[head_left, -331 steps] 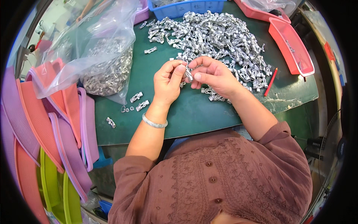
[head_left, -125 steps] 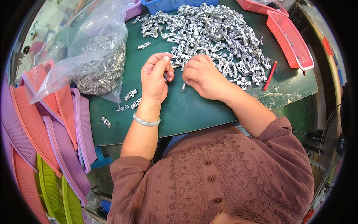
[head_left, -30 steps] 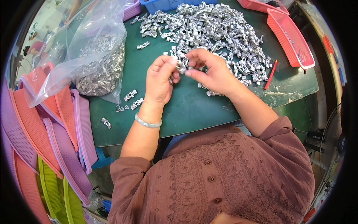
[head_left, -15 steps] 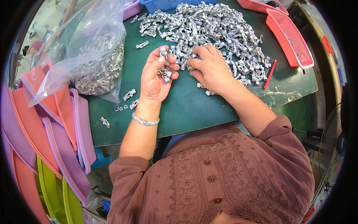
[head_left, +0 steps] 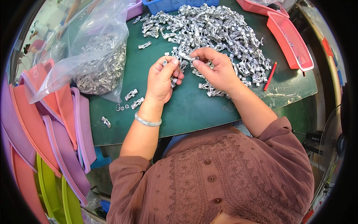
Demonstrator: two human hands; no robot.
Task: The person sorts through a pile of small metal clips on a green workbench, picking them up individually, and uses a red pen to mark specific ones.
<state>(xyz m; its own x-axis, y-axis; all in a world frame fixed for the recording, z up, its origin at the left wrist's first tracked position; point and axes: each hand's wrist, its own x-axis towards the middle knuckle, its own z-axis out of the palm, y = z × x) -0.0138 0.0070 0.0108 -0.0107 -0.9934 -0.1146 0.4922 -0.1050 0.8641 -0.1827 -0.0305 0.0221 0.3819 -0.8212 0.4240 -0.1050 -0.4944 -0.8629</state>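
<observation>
A large heap of small silver metal fittings with looped, twisted middles [head_left: 212,28] covers the far part of the green table [head_left: 186,112]. At the near edge of the heap, my left hand [head_left: 159,81] is closed around several of these fittings, partly hidden by its fingers. Close to its right, my right hand [head_left: 220,71] pinches one end of a silver fitting [head_left: 195,58] between thumb and forefinger. The two hands' fingertips are slightly apart. Several loose fittings [head_left: 131,94] and tiny rings [head_left: 121,107] lie left of my left wrist.
A clear plastic bag of similar fittings [head_left: 100,71] stands at the left, beside stacked pink, purple and green baskets [head_left: 63,153]. A red pencil [head_left: 270,76] lies right of the heap, near a pink basket [head_left: 274,31]. A blue crate [head_left: 179,5] stands behind; a fan [head_left: 330,138] is far right.
My left hand has turned and its fingers have curled in over the fittings. My right hand has lifted from the heap, now pinching a fitting near the left hand.
</observation>
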